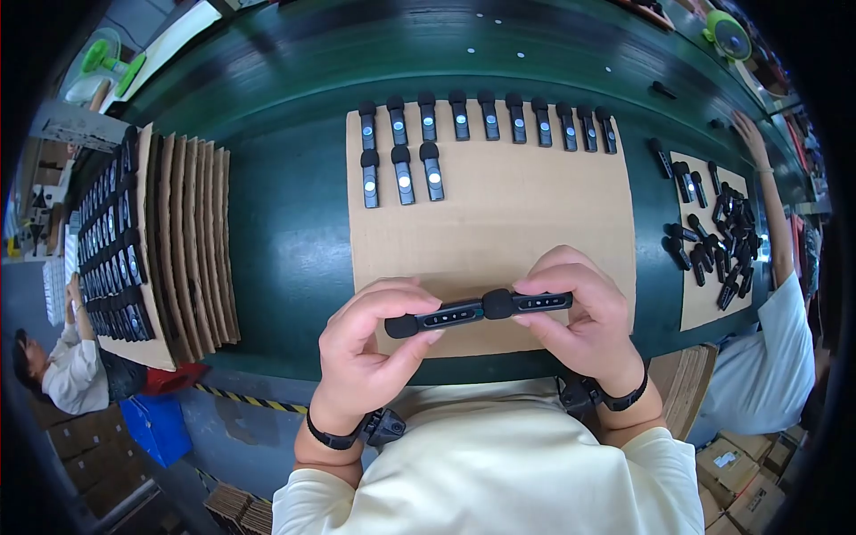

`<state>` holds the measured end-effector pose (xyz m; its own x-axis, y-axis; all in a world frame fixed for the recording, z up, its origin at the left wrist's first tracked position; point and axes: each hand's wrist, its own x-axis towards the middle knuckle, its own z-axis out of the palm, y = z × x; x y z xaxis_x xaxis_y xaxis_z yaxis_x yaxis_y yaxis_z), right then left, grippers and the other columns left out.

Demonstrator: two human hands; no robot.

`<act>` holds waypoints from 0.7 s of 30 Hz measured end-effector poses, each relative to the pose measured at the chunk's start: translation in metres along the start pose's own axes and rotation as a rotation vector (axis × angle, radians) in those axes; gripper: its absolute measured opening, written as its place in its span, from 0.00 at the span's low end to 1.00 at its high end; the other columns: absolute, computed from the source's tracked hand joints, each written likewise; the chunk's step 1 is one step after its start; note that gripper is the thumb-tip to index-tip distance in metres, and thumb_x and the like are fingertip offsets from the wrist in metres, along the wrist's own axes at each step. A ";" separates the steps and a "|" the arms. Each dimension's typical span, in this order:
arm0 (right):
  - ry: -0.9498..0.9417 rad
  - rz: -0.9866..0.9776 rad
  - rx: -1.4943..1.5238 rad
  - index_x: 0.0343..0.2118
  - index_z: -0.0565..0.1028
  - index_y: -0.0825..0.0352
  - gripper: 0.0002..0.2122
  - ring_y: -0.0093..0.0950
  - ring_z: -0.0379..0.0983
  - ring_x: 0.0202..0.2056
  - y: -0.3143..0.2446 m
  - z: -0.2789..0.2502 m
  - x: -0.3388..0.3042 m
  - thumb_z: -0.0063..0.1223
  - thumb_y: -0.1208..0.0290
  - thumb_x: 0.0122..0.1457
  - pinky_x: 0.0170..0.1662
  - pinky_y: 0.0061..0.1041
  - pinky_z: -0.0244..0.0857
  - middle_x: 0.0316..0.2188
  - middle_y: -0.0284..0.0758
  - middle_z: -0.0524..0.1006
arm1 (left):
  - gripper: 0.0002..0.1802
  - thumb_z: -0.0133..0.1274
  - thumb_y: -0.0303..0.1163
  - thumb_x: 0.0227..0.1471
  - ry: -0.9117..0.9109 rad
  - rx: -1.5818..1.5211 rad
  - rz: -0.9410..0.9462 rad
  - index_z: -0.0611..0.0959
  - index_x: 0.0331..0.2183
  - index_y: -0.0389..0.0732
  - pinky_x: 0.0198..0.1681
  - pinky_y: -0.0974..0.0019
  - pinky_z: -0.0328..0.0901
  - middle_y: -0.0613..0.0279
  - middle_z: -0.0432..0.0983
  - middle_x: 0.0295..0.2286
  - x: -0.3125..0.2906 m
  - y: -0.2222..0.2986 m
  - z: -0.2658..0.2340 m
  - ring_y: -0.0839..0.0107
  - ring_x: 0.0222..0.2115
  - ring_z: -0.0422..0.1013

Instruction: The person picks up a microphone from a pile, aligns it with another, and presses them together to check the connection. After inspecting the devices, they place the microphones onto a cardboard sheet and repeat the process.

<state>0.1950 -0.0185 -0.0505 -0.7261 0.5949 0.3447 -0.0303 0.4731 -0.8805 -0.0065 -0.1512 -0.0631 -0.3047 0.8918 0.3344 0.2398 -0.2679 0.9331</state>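
My left hand (361,343) pinches a small black clip-on microphone (451,315) with a foam windscreen between thumb and fingers. In my right hand (588,308) is a second clip-on microphone (542,302), gripped the same way. The two lie end to end, tilted slightly up to the right, the foam head of the right one meeting the left one's body. Small lit dots show on both faces. Below them lies a cardboard sheet (499,214). Along its far edge runs a row of several microphones (460,120) with lit round spots, and three more (404,178) form a second row at the left.
Stacked cardboard sheets (192,241) stand at left, with microphones in rows (111,250). At right, a heap of microphones (733,223) covers another cardboard piece (700,308), near a co-worker's arm (776,205). Another person (76,370) is far left. The tabletop (285,205) is green.
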 end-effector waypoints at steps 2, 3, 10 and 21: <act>0.000 -0.005 -0.011 0.37 0.76 0.70 0.15 0.28 0.72 0.32 0.001 0.000 0.000 0.65 0.84 0.45 0.35 0.23 0.65 0.31 0.37 0.76 | 0.16 0.63 0.15 0.41 -0.007 -0.005 0.003 0.81 0.36 0.34 0.49 0.59 0.68 0.55 0.80 0.34 0.000 0.000 0.000 0.62 0.38 0.76; 0.001 -0.022 -0.013 0.37 0.76 0.69 0.15 0.28 0.72 0.32 0.002 0.001 0.001 0.65 0.84 0.45 0.35 0.23 0.65 0.31 0.37 0.76 | 0.16 0.63 0.15 0.41 -0.007 -0.008 -0.006 0.81 0.36 0.34 0.50 0.57 0.68 0.56 0.80 0.34 0.000 0.000 -0.001 0.62 0.38 0.76; 0.001 -0.058 -0.026 0.36 0.77 0.69 0.15 0.28 0.72 0.31 0.004 0.000 0.002 0.65 0.85 0.43 0.34 0.23 0.64 0.30 0.37 0.76 | 0.15 0.63 0.15 0.41 -0.005 -0.027 -0.041 0.80 0.35 0.34 0.53 0.52 0.66 0.57 0.80 0.33 0.002 0.001 0.000 0.63 0.38 0.76; -0.004 -0.040 0.004 0.36 0.77 0.69 0.15 0.28 0.72 0.34 0.003 0.001 0.004 0.64 0.86 0.43 0.35 0.23 0.65 0.33 0.38 0.75 | 0.15 0.64 0.16 0.40 -0.006 0.028 0.006 0.82 0.35 0.35 0.53 0.52 0.66 0.56 0.80 0.32 0.004 0.002 -0.002 0.63 0.36 0.76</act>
<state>0.1915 -0.0153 -0.0520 -0.7273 0.5728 0.3781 -0.0617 0.4940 -0.8672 -0.0089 -0.1482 -0.0599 -0.2977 0.8923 0.3393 0.2675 -0.2633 0.9269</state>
